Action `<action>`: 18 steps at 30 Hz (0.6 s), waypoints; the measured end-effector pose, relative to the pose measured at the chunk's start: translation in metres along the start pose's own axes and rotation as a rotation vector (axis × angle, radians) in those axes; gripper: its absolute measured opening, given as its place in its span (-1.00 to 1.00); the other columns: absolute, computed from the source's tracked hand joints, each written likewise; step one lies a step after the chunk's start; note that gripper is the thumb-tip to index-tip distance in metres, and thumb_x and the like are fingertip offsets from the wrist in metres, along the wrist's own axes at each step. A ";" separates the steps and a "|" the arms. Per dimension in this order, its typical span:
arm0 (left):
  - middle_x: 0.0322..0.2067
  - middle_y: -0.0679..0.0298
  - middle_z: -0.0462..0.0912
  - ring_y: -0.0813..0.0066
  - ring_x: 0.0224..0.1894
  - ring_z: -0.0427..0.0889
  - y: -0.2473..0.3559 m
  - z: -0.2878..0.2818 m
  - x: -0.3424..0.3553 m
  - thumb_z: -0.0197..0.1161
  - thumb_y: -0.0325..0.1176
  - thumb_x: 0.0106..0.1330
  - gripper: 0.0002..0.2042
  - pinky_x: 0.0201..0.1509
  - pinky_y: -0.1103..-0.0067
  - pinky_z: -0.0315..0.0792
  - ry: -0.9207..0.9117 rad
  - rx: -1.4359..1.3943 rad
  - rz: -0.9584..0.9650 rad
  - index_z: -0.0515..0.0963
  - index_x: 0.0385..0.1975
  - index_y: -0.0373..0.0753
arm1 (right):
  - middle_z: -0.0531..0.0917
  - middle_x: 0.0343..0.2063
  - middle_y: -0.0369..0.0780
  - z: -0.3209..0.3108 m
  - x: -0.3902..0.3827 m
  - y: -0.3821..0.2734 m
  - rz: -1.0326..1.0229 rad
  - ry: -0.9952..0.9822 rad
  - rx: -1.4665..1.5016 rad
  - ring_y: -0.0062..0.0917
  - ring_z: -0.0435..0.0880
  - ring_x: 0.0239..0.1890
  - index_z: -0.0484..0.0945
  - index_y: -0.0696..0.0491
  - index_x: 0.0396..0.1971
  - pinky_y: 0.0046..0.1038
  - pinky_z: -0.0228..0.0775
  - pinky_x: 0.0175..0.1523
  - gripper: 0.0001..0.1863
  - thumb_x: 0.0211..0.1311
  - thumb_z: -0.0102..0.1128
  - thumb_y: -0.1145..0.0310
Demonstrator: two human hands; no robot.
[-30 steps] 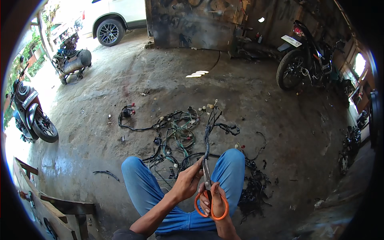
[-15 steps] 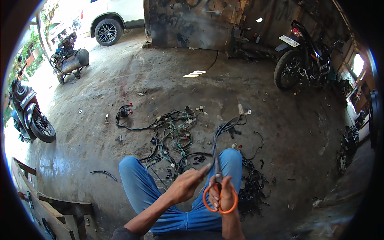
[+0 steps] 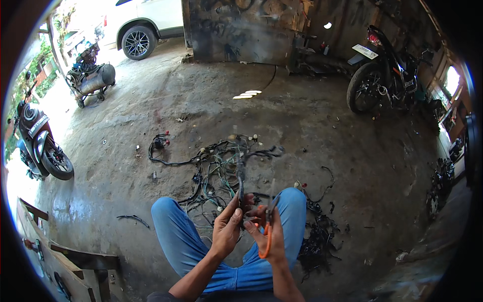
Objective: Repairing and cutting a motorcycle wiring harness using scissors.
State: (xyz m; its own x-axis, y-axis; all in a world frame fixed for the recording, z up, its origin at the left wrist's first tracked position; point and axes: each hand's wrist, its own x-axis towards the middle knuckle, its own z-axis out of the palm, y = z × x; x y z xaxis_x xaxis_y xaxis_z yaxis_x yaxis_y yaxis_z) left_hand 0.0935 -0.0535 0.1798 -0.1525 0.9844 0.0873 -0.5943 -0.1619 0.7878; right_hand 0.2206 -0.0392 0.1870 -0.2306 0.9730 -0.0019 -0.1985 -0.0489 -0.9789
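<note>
Between my knees, my left hand (image 3: 227,229) grips a dark wiring harness (image 3: 241,173), whose taped trunk rises from the fingers and splits into branches at its far end. Close beside it on the right, my right hand (image 3: 269,241) has hold of scissors (image 3: 267,246) with orange handles, the blades pointing up and away. The fingertips of that hand are by the lower part of the harness; whether they touch it I cannot tell. On the floor beyond lies a tangle of wires (image 3: 217,168), black and green, with pale connectors, partly hidden by the held harness.
Black scraps (image 3: 319,239) are heaped right of my right knee. A short black tube (image 3: 133,219) lies at the left. A wooden bench (image 3: 83,259) stands at lower left. Motorcycles stand left (image 3: 48,146) and far right (image 3: 372,75), with an air compressor (image 3: 93,80) far left.
The harness has swung left and now stands more upright. My left hand has closed on it lower down. The scissors have left the harness and turned edge-on in my right hand.
</note>
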 end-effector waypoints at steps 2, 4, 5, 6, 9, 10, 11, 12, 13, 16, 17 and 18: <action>0.35 0.09 0.33 0.35 0.30 0.45 0.005 0.004 0.000 -0.04 -0.41 0.57 -0.50 0.34 0.46 0.38 -0.022 -0.060 0.010 0.14 0.47 -0.31 | 0.62 -0.17 -0.24 0.007 0.006 0.012 -0.079 -0.007 -0.019 -0.61 0.54 -0.09 0.37 0.08 -0.12 -0.47 0.39 0.05 -0.61 0.22 0.44 0.45; 0.37 0.10 0.29 0.32 0.31 0.45 0.006 0.002 0.002 -0.03 -0.44 0.56 -0.50 0.34 0.45 0.38 0.007 0.012 0.072 0.15 0.46 -0.31 | 0.58 -0.10 -0.18 0.009 0.012 0.023 -0.183 -0.045 -0.041 -0.53 0.60 -0.01 0.33 0.09 -0.05 -0.49 0.46 0.06 -0.60 0.24 0.36 0.58; 0.39 0.11 0.26 0.29 0.31 0.44 0.007 0.000 0.004 -0.02 -0.47 0.55 -0.50 0.35 0.43 0.38 0.033 0.080 0.130 0.15 0.46 -0.32 | 0.58 -0.10 -0.18 0.011 0.013 0.025 -0.183 -0.051 -0.037 -0.53 0.60 -0.01 0.33 0.09 -0.05 -0.49 0.46 0.06 -0.60 0.24 0.36 0.58; 0.39 0.11 0.26 0.29 0.31 0.44 0.007 -0.004 0.006 -0.02 -0.47 0.55 -0.50 0.35 0.43 0.38 0.036 0.083 0.134 0.15 0.46 -0.32 | 0.58 -0.11 -0.18 0.014 0.015 0.025 -0.152 -0.053 0.010 -0.53 0.60 -0.02 0.33 0.09 -0.06 -0.47 0.46 0.05 -0.60 0.24 0.36 0.59; 0.33 0.08 0.36 0.28 0.29 0.48 0.013 -0.019 0.011 0.08 -0.47 0.50 -0.45 0.35 0.42 0.38 0.091 -0.008 0.073 0.15 0.46 -0.34 | 0.59 -0.12 -0.19 0.017 0.022 0.023 -0.141 -0.068 0.047 -0.53 0.60 -0.03 0.34 0.10 -0.06 -0.45 0.46 0.06 -0.61 0.23 0.36 0.59; 0.24 0.07 0.43 0.29 0.22 0.53 0.018 -0.023 0.012 0.15 -0.42 0.47 -0.43 0.34 0.40 0.39 0.090 -0.006 0.055 0.16 0.44 -0.36 | 0.60 -0.13 -0.20 0.019 0.025 0.021 -0.158 -0.087 0.039 -0.54 0.60 -0.03 0.36 0.11 -0.06 -0.44 0.45 0.07 -0.62 0.23 0.36 0.58; 0.16 0.07 0.50 0.30 0.16 0.58 0.023 -0.023 0.014 0.21 -0.36 0.44 -0.39 0.34 0.38 0.40 0.089 -0.005 0.036 0.18 0.42 -0.37 | 0.60 -0.13 -0.20 0.021 0.028 0.016 -0.157 -0.088 0.041 -0.54 0.60 -0.03 0.36 0.11 -0.06 -0.44 0.45 0.07 -0.62 0.23 0.36 0.58; -0.02 0.15 0.59 0.36 0.08 0.61 0.029 -0.020 0.016 0.29 -0.36 0.39 -0.38 0.28 0.44 0.44 0.166 -0.009 0.000 0.23 0.39 -0.40 | 0.61 -0.13 -0.21 0.022 0.031 0.008 -0.149 -0.117 -0.010 -0.55 0.60 -0.03 0.38 0.12 -0.05 -0.45 0.45 0.08 -0.63 0.23 0.36 0.57; -0.02 0.15 0.59 0.36 0.08 0.61 0.031 -0.022 0.019 0.29 -0.36 0.39 -0.38 0.28 0.44 0.44 0.168 -0.007 0.004 0.23 0.39 -0.40 | 0.62 -0.14 -0.23 0.023 0.034 0.002 -0.143 -0.150 -0.061 -0.57 0.60 -0.04 0.40 0.14 -0.03 -0.46 0.45 0.10 -0.63 0.23 0.37 0.57; -0.15 0.24 0.63 0.48 -0.07 0.66 0.039 -0.022 0.031 0.32 -0.41 0.36 -0.40 0.12 0.43 0.54 0.115 0.085 -0.027 0.26 0.35 -0.43 | 0.64 -0.16 -0.25 0.017 0.039 0.003 -0.118 -0.173 -0.042 -0.58 0.61 -0.07 0.43 0.17 0.00 -0.50 0.43 0.14 -0.61 0.22 0.37 0.56; -0.15 0.24 0.63 0.48 -0.07 0.66 0.039 -0.024 0.034 0.32 -0.41 0.36 -0.40 0.12 0.43 0.54 0.115 0.084 -0.027 0.26 0.35 -0.43 | 0.64 -0.17 -0.25 0.013 0.041 0.003 -0.096 -0.188 -0.036 -0.58 0.61 -0.08 0.43 0.17 0.01 -0.51 0.42 0.14 -0.60 0.22 0.37 0.56; -0.12 0.26 0.60 0.51 -0.07 0.64 0.036 -0.027 0.037 0.32 -0.43 0.36 -0.41 0.12 0.44 0.55 0.100 0.051 -0.037 0.28 0.35 -0.41 | 0.65 -0.19 -0.27 0.007 0.038 -0.001 -0.080 -0.125 -0.026 -0.59 0.62 -0.11 0.44 0.15 0.00 -0.54 0.42 0.13 -0.62 0.22 0.34 0.61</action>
State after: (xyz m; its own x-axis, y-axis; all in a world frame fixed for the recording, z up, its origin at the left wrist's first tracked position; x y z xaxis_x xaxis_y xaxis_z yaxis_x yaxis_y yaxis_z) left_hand 0.0448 -0.0248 0.1948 -0.2104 0.9776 -0.0014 -0.5604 -0.1194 0.8196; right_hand 0.2048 -0.0036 0.1893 -0.3319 0.9380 0.1002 -0.1967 0.0350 -0.9798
